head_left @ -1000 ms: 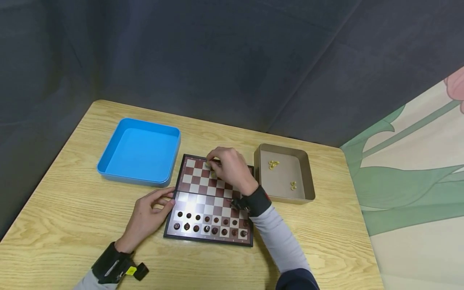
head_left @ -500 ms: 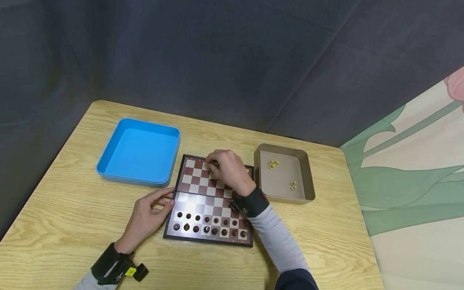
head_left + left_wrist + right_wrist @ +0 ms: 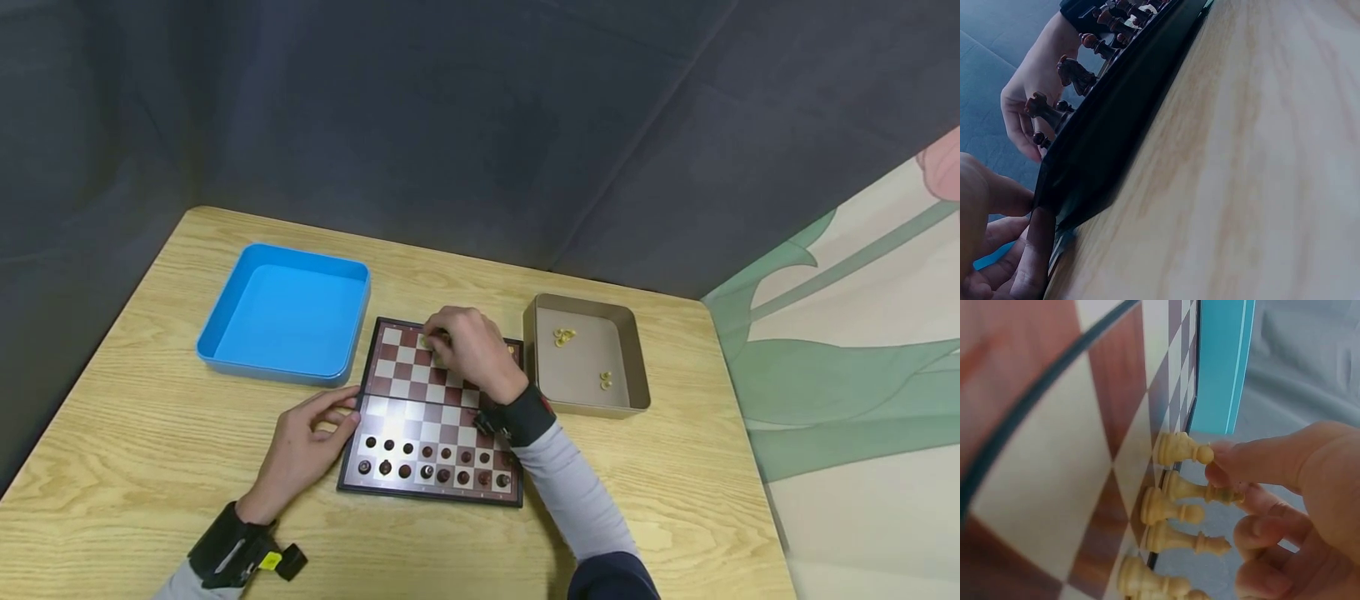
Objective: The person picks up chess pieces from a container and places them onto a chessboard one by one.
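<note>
My right hand [image 3: 476, 354] is over the far half of a folding chessboard [image 3: 408, 408]. In the right wrist view, its thumb and a finger pinch the head of a cream pawn [image 3: 1175, 451], whose base is at the board surface. Beside it stand a taller cream piece [image 3: 1194, 489], another pawn [image 3: 1166, 507] and further cream pieces, partly hidden in the head view. My left hand [image 3: 303, 446] holds the board's left edge with thumb and fingertips; the left wrist view shows them at the dark side wall [image 3: 1094, 156]. Dark chess pieces [image 3: 442, 477] stand in two rows on the near half.
A blue tray [image 3: 281, 373] lies left of the board's far end. To the right, a beige tray [image 3: 585, 400] holds several cream pieces [image 3: 564, 337] in two small groups. A dark curtain [image 3: 450, 150] hangs behind the wooden table [image 3: 675, 467].
The right hand stays over the same far squares, its fingers shifting only slightly. The left hand keeps its place at the board's edge. The head view has shifted a little.
</note>
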The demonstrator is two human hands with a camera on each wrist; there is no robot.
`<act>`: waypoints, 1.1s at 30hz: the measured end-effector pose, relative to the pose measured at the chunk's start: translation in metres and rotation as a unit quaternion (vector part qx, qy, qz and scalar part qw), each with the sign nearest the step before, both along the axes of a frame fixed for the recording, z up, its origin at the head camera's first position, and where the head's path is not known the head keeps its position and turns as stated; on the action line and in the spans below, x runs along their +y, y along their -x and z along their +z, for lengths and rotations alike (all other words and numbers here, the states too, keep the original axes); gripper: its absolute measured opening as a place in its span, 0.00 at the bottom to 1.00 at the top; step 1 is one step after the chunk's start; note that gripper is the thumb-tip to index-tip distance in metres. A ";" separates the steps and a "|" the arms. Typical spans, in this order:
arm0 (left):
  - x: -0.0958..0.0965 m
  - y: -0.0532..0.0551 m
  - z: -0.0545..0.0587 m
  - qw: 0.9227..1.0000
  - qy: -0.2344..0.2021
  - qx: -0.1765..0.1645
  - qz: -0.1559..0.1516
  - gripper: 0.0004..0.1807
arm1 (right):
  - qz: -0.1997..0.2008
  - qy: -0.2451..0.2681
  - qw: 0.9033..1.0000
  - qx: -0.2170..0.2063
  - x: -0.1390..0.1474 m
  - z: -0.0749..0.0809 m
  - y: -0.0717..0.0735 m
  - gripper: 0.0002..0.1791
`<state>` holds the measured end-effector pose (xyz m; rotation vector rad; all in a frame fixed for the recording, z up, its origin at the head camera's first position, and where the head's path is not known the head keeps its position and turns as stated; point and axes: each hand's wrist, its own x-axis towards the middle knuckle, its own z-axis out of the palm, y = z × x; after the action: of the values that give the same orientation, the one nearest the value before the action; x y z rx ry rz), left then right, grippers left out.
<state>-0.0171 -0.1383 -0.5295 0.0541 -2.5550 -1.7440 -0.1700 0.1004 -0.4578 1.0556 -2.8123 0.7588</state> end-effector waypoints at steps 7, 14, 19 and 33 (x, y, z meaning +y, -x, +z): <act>0.000 0.000 0.000 1.000 -0.006 0.004 -0.001 0.23 | -0.002 -0.002 1.000 0.012 0.003 0.006 -0.002 0.08; 0.000 0.000 0.000 1.000 -0.006 0.004 -0.002 0.23 | -0.007 0.003 1.000 0.024 0.012 0.018 -0.007 0.09; 0.000 0.000 0.000 1.000 -0.005 0.002 -0.002 0.23 | -0.021 0.014 0.999 0.031 0.026 0.027 -0.011 0.09; 0.000 0.000 0.001 1.000 -0.004 -0.002 -0.005 0.23 | -0.085 0.048 0.991 0.097 0.097 0.044 -0.012 0.07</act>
<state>-0.0169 -0.1383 -0.5281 0.0463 -2.5566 -1.7582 -0.1577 0.1976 -0.4134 0.8158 -2.6305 0.7230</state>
